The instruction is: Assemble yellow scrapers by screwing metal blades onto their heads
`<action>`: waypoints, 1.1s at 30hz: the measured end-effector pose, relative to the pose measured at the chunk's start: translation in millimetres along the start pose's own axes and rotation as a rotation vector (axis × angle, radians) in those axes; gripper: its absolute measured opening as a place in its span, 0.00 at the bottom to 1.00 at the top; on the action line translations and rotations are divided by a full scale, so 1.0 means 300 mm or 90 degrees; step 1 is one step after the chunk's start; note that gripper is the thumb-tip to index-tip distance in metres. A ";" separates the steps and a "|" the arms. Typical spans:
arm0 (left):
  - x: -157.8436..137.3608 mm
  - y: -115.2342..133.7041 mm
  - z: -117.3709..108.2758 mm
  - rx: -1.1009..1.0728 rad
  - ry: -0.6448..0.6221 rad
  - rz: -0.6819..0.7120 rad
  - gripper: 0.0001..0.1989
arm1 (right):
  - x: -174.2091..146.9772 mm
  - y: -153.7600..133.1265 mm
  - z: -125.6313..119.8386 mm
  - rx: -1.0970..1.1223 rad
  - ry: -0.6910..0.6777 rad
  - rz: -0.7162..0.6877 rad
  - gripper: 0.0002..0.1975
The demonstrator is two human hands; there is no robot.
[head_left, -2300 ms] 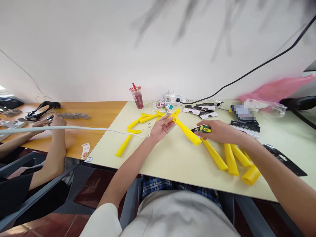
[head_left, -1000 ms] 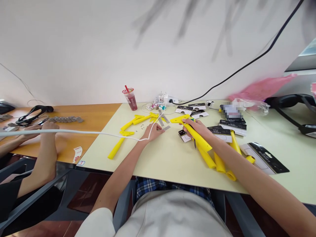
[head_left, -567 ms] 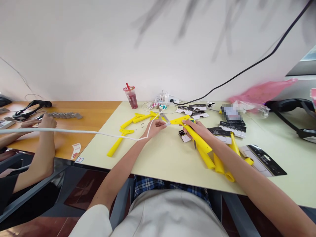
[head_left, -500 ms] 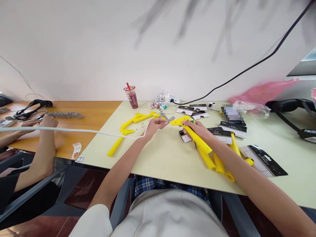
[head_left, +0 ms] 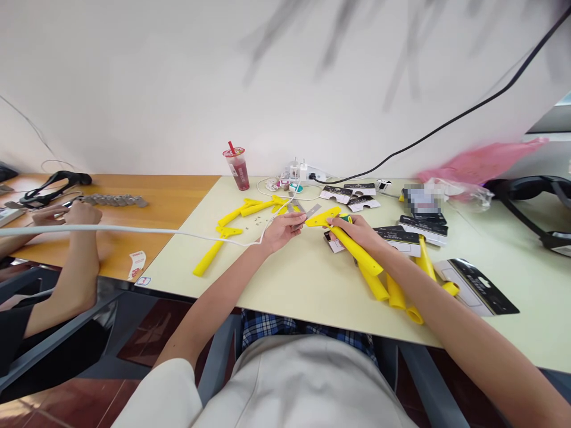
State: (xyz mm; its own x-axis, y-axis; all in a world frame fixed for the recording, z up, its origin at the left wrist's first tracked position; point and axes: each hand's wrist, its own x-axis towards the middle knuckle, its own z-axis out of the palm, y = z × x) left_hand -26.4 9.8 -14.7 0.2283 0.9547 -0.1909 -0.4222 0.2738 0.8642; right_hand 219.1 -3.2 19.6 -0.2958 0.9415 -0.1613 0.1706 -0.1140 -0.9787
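Above the surface [head_left: 285,285], the right forearm extends diagonally inward; the right hand [head_left: 363,232] curls its fingers around a yellow scraper handle [head_left: 359,252], flared head leftward. The left hand [head_left: 279,232] pinches a metal blade [head_left: 315,210] near that head. A drink cup [head_left: 239,171] stands beyond.

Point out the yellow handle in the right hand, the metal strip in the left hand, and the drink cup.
Yellow handle [head_left: 356,247], head view: middle of its long shaft.
Metal strip [head_left: 313,211], head view: its exposed end.
Drink cup [head_left: 239,170], head view: middle of its side.
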 end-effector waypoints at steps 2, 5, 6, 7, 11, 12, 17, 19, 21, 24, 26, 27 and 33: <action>-0.001 0.001 -0.001 0.004 0.004 0.004 0.14 | -0.001 0.000 0.002 -0.005 0.005 0.001 0.22; -0.001 -0.001 -0.001 0.023 0.001 0.011 0.13 | 0.003 0.006 0.000 -0.022 0.008 -0.002 0.22; -0.001 -0.002 0.000 0.028 -0.001 0.013 0.13 | 0.005 0.008 -0.001 -0.029 0.007 -0.003 0.22; -0.001 -0.002 0.001 0.031 -0.001 0.012 0.14 | 0.006 0.010 -0.002 -0.035 0.007 -0.005 0.22; -0.007 0.002 0.009 0.043 0.018 -0.006 0.17 | 0.002 0.011 0.001 -0.050 0.002 -0.009 0.22; -0.009 0.002 0.012 0.045 0.021 -0.012 0.17 | -0.001 0.010 0.003 -0.049 -0.003 -0.011 0.23; -0.022 0.000 0.032 0.040 0.009 -0.019 0.16 | -0.008 0.016 0.009 -0.031 -0.040 -0.035 0.22; -0.026 -0.001 0.038 0.042 0.001 -0.022 0.16 | -0.001 0.027 0.006 -0.039 -0.045 -0.042 0.22; -0.029 -0.003 0.042 0.039 -0.002 -0.027 0.16 | 0.009 0.041 0.003 -0.036 -0.050 -0.045 0.23; -0.029 -0.008 0.046 0.026 -0.004 -0.038 0.15 | 0.020 0.056 0.001 -0.028 -0.054 -0.050 0.22; -0.027 -0.014 0.046 0.014 -0.003 -0.047 0.15 | 0.020 0.057 0.003 -0.029 -0.058 -0.055 0.21; -0.026 -0.018 0.046 0.005 -0.002 -0.052 0.15 | 0.018 0.055 0.005 -0.031 -0.061 -0.057 0.21; -0.024 -0.036 0.049 -0.032 0.002 -0.070 0.15 | 0.003 0.046 0.010 -0.094 -0.085 -0.085 0.23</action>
State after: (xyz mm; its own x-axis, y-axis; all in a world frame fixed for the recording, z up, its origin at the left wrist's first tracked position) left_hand -10.6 -1.7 -15.8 0.2730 0.9187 -0.2853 -0.4382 0.3828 0.8133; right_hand 218.4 -4.8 5.4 -0.4452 0.8936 -0.0562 0.2543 0.0660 -0.9649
